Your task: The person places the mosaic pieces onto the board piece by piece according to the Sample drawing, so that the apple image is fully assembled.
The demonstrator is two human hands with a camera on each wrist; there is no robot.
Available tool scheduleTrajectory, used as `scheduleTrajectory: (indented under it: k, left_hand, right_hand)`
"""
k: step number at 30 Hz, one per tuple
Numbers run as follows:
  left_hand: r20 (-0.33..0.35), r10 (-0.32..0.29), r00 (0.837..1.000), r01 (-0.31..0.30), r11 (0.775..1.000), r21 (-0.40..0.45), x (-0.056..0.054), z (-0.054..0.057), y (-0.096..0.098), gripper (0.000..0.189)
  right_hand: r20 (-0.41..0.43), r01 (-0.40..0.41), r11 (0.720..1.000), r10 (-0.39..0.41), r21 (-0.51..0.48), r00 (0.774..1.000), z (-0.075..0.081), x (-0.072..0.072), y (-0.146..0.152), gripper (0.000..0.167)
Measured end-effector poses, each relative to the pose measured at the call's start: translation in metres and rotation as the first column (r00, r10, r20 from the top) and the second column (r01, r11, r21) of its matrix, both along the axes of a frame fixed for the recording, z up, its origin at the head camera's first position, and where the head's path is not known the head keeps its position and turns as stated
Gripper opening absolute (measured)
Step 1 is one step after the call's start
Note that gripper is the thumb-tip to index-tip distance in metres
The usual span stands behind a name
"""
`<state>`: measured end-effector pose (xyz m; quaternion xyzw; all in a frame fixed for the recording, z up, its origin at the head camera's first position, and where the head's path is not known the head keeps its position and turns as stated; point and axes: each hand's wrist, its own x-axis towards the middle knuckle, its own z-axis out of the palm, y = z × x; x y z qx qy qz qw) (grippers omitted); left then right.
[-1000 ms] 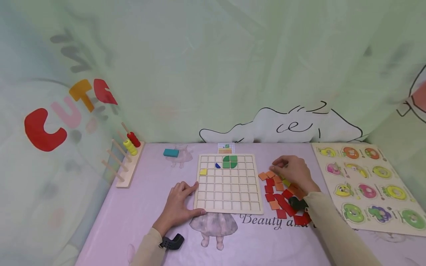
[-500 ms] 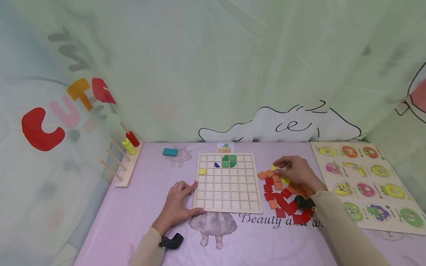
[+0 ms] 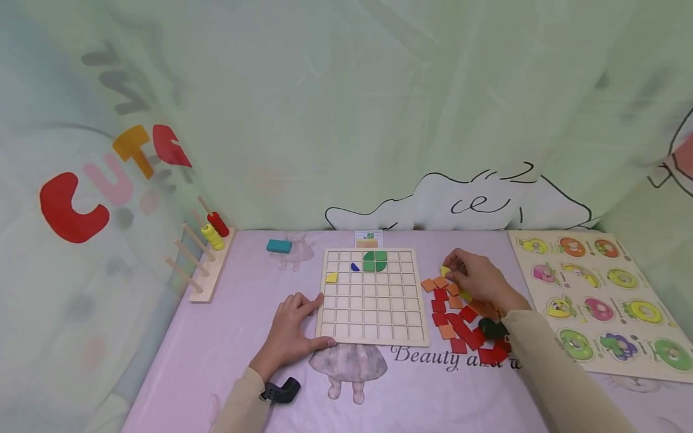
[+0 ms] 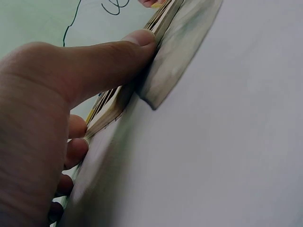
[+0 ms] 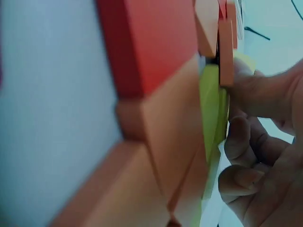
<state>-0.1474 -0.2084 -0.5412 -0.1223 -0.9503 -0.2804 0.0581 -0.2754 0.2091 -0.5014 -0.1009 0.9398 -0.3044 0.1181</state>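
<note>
A square wooden grid board point(image 3: 363, 304) lies on the table in the head view. It bears green pieces point(image 3: 375, 261) forming a rounded shape, a small blue piece point(image 3: 354, 267) and a yellow piece point(image 3: 331, 277). My left hand point(image 3: 292, 331) holds the board's near left corner, thumb on the near edge and index finger on the left edge. To the board's right, my right hand point(image 3: 479, 279) pinches a small yellow tile point(image 3: 444, 271) between thumb and fingers, close over a pile of red tiles point(image 3: 460, 328) and orange tiles point(image 3: 446, 331). Part of the pile is hidden under this hand and wrist.
A small pattern card point(image 3: 369, 239) lies behind the board. At the back left is a teal block point(image 3: 278, 246), and beyond it a peg stand point(image 3: 208, 273) with yellow and red beads. A fruit puzzle board point(image 3: 585, 316) lies at the right.
My right hand has taken up a yellow tile from the pile, which now shows at its fingertips. The left hand stays at the board's corner.
</note>
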Motion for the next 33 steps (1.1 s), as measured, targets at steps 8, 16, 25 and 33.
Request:
scheduleTrajectory:
  k: [8, 16, 25, 33]
  left_hand:
    - [-0.004, -0.004, 1.0, 0.004, 1.0, 0.001, -0.001, 0.001, 0.0, 0.096]
    - [0.005, -0.002, 1.0, 0.002, 1.0, 0.0, 0.0, 0.002, 0.001, 0.095]
    - [0.009, 0.0, 1.0, 0.0, 1.0, 0.003, 0.0, 0.001, 0.0, 0.094]
    - [0.011, 0.0, 1.0, 0.0, 1.0, -0.005, 0.0, 0.003, 0.001, 0.094]
  right_hand:
    - [-0.02, 0.008, 1.0, -0.008, 0.0, 1.0, 0.006, -0.003, 0.017, 0.037]
    - [0.051, -0.049, 0.997, 0.046, 0.056, 0.998, 0.014, -0.002, 0.038, 0.041]
    - [0.032, -0.046, 0.999, 0.045, 0.028, 0.998, 0.009, 0.001, 0.041, 0.024]
    - [-0.02, -0.01, 1.0, 0.01, -0.011, 1.0, 0.005, 0.001, 0.037, 0.028]
